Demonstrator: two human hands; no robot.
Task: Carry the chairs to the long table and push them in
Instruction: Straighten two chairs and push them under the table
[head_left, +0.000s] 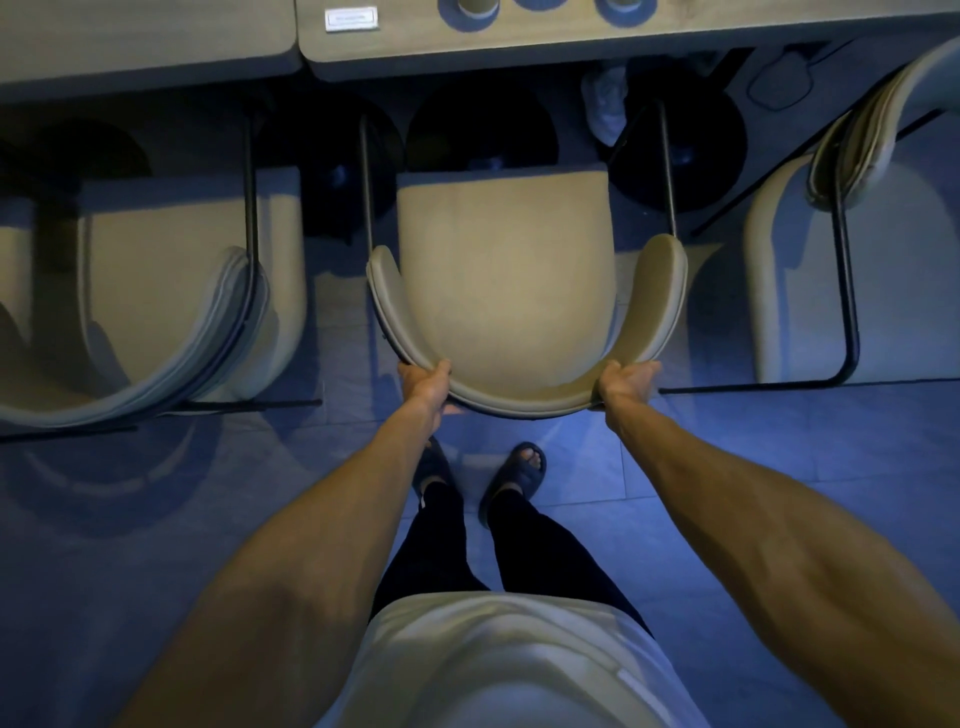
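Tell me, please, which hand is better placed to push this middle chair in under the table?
Neither clearly: left hand and right hand grip the middle chair backrest symmetrically, so pushing with both looks best.

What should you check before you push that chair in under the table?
1. Left hand gripping the middle chair backrest: ok.
2. Right hand gripping the other end: ok.
3. Chair square to the long table: ok.
4. Side gaps to the left chair and right chair: ok, not touching.
5. Space under the table: not ok, round bases and someone's shoe sit ahead.
6. Chair legs on the floor: cannot tell.
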